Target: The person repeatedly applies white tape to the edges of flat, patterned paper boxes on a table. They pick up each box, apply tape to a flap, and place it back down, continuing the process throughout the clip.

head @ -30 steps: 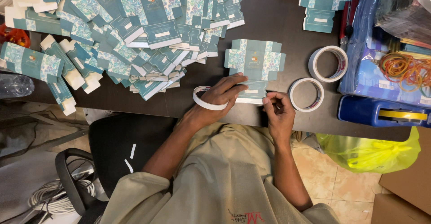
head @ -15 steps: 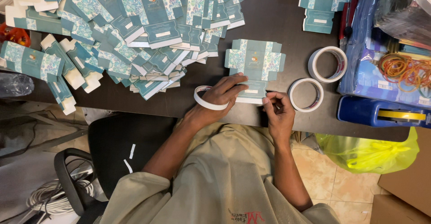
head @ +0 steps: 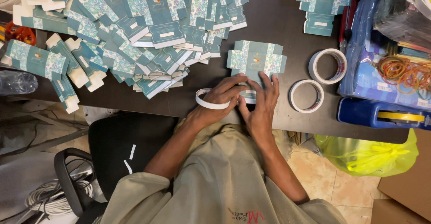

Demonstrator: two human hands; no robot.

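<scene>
We see a flat, unfolded teal carton blank [head: 256, 62] lying on the dark table [head: 278, 22], just in front of the person and near the table's near edge. Both hands press on its near end, most likely to keep the thin card flat and steady while it is worked.

The left hand [head: 222, 99] lies with fingers stretched onto the card, and a roll of white tape [head: 211, 102] is slipped round it like a bracelet, probably so tape stays within reach without a hand being given up to it. The right hand [head: 260, 109] lies open and flat, palm down, fingers spread over the card's near edge; it grips nothing that we can make out.

Compared with a second ago, the right hand has changed most: then it was curled, pinching something small beside the blank's near right corner, and now it is laid flat over the card. The left hand and its tape have barely shifted.

Just right of the hands sit two more tape rolls [head: 306, 96], and further right a blue tape dispenser [head: 381, 114] and a bag of rubber bands [head: 404, 73]. To the far left a heap of flat blanks [head: 134, 35] sprawls across the table.
</scene>
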